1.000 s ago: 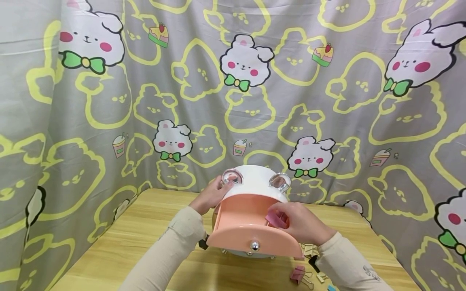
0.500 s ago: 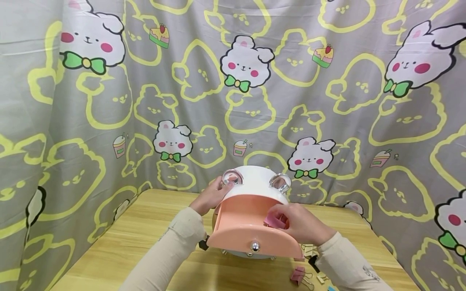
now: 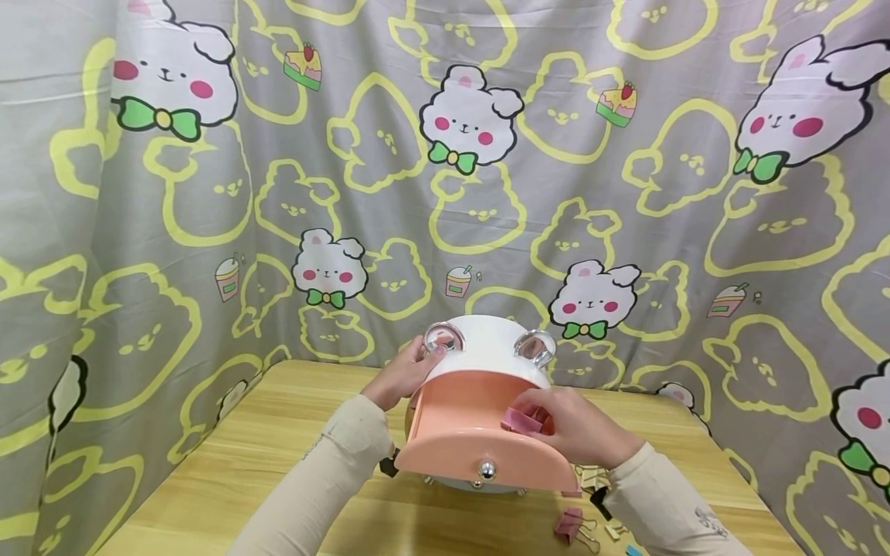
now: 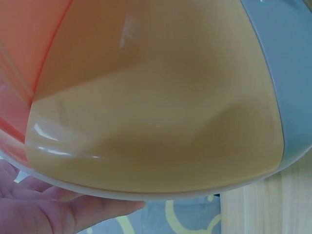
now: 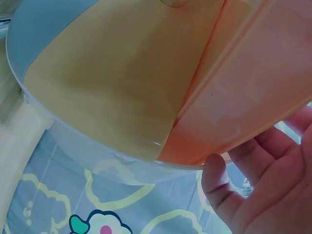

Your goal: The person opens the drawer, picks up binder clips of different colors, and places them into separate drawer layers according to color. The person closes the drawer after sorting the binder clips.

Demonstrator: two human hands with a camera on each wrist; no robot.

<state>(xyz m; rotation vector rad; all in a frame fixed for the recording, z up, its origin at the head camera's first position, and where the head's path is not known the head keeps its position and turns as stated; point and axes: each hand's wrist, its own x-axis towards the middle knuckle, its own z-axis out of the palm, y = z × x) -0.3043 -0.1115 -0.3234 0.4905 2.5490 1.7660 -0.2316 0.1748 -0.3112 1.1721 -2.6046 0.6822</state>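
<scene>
A white rounded drawer box with two clear, silvery ear-shaped trims stands mid-table. Its peach top drawer is pulled out, with a silver knob on the front. My left hand holds the box's left side, thumb by the left ear; in the left wrist view its fingers lie along the rim. Over the drawer's right part, my right hand pinches a pink binder clip low inside the drawer wall. The right wrist view shows that hand's fingers beside the peach drawer, the clip hidden there.
On the wooden table, right of the box, lie a pink binder clip with wire handles, several pale yellow clips and a small blue piece. A patterned grey curtain closes off the back and sides.
The pink binder clip in my right hand has moved slightly left and turned flatter inside the drawer. My left hand and the box have stayed put.
</scene>
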